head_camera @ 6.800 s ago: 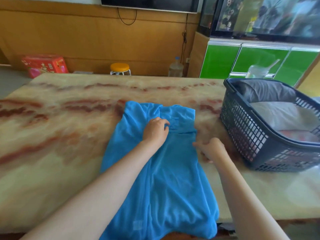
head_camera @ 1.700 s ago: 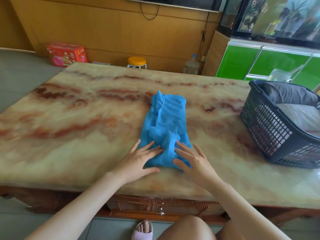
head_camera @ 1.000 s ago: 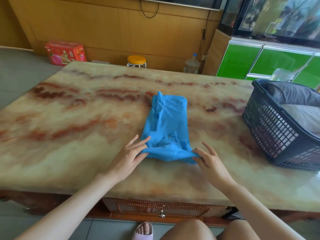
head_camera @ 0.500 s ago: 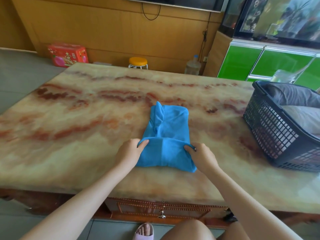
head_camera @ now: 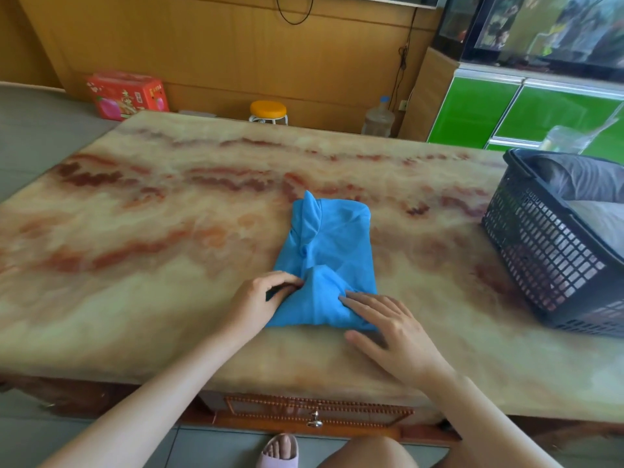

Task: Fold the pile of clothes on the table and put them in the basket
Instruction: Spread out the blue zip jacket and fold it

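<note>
The soft blue shirt point(head_camera: 329, 261) lies folded small on the shiny marble table point(head_camera: 135, 265), near the front edge. The left hand point(head_camera: 261, 297) curls its fingers into the near left side and holds the cloth. The right hand point(head_camera: 391, 327) lies flat, pressing the near right corner. The fold looks almost done. Next, lift it whole into the dark plastic basket point(head_camera: 540, 258) on the right.

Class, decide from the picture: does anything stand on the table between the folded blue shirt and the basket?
Nothing visible does. Only bare table lies between the blue shirt and the basket to its right. The left hand and right hand are on the shirt.
</note>
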A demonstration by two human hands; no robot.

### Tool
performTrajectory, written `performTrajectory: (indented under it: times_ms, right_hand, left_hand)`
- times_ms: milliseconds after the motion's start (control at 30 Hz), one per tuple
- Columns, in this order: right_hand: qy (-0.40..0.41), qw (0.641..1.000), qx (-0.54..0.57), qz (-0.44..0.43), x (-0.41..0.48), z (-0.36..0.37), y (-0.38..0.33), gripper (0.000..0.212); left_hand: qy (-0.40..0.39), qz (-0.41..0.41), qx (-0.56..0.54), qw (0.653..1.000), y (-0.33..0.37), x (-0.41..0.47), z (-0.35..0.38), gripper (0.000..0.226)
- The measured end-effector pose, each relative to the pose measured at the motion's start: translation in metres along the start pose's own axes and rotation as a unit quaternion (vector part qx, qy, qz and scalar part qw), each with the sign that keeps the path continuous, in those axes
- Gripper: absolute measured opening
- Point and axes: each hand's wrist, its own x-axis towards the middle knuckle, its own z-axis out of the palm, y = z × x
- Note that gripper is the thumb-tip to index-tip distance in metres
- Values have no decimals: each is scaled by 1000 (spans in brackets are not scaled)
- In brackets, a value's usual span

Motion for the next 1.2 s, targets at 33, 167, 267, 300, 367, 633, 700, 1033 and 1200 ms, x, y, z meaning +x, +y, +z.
performTrajectory:
  times_ms: [33,167,267,300,367,633,700,1033,1200]
  right_hand:
    - [-8,1000,-9,0,-1,2,2,58]
    - [8,1000,-3,20,4,7,3,65]
    - [20,998,31,58,9,8,7,57]
    - [27,997,37,67,11,7,10,52]
    - [49,994,49,83,16,7,14,37]
    - [38,935,286,206,17,-26,-11,14]
    - [25,929,296,220,14,-27,-13,13]
    - [140,938,103,300,28,0,-9,32]
    - [163,986,31,12,20,-3,-8,30]
  left_hand:
    - [-18,-16,-18,1000,1,-3,-3,23]
    - [-131,12,23,991,-4,-12,-16,52]
    - [-147,54,163,974,-24,-13,-18,67]
    - [-133,58,157,977,-29,-12,-17,66]
    - [-84,71,119,987,-31,-6,-16,56]
    - [-14,-43,-69,997,12,-4,-28,52]
    - [-32,-89,-85,992,17,-11,-28,50]
    - [85,-155,159,971,20,-1,3,27]
    - [67,138,119,981,7,-1,-1,39]
